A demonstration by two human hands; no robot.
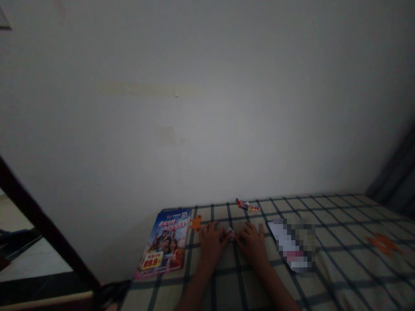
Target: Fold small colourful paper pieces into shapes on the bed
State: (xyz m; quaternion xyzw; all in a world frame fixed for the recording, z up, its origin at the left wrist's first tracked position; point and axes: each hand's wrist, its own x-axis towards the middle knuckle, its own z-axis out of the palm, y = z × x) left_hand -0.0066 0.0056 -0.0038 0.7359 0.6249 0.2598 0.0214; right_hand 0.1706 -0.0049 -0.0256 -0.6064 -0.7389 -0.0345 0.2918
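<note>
A small printed scrap (231,233), red, white and blue, sits on the checked sheet of a bed (340,268), caught between a person's two hands near the wall. The left hand (211,244) and right hand (254,245) lie palm down with their fingers loosely spread, and the thumb and forefinger of each appear to pinch opposite ends of the scrap; dim light blurs the exact grip. A piece this small on soft bedding probably handles best with the fingertips kept close together and the heels of the hands resting on the mattress for steadiness. A second scrap (248,206) in like colours lies just beyond the hands, nearer the wall (207,108). A glossy flyer (167,244) with a yellow price panel lies left of the left hand, an orange shape (195,223) between them. A sheet of paper (292,248), unreadable, lies right of the right hand. A dark rail (42,224) slants across the far left.
</note>
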